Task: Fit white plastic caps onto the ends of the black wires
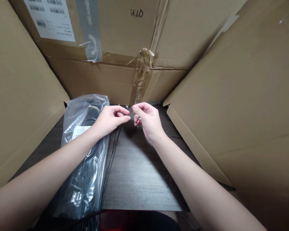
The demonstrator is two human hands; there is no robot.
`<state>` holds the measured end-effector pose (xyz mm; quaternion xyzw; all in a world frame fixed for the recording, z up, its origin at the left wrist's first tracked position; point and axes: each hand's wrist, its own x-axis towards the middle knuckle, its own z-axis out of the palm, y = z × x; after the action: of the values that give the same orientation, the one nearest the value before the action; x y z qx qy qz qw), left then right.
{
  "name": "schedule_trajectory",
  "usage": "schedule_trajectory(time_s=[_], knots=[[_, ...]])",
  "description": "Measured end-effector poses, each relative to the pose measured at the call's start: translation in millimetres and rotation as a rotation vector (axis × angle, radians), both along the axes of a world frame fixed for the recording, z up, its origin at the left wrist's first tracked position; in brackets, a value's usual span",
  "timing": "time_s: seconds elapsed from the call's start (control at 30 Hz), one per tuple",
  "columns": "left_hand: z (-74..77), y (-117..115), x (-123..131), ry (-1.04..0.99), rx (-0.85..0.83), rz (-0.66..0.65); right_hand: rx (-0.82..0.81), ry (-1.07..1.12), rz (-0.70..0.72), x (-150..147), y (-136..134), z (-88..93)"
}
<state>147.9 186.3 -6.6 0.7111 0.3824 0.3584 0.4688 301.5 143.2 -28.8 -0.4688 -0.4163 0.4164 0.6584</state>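
Observation:
Over the dark table, my left hand [110, 119] reaches in from the left. Its thumb and index fingertips are a little apart, and no object shows between them. Facing it, my right hand [148, 120] pinches thumb and index together; what they hold, if anything, is too small to make out. A tiny white bit shows by its curled lower fingers. Thin black cables [114, 144] run under my left hand, with small pale tips beyond the fingers. Beneath my left forearm lies a clear plastic bag [69, 120] with black cables inside and a white label [80, 131].
Cardboard walls stand on the left [19, 96], the right [243, 89] and at the back [115, 80]. Brown tape [142, 75] hangs loosely on the back one. The table's [139, 189] front edge is near the bottom, with something red [114, 219] below it.

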Motion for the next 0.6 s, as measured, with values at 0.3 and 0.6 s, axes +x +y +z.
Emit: schedule_trajectory(time_s=[0.3,0.6], knots=[[-1.8,1.0,-0.4,0.023,0.012,0.021,-0.047,-0.008,0.076,-2.9,7.2,-11.1],[-3.4,4.0,-0.6,-0.119,-0.112,0.124,-0.12,-0.007,0.047,-2.8,9.6,-5.5]])
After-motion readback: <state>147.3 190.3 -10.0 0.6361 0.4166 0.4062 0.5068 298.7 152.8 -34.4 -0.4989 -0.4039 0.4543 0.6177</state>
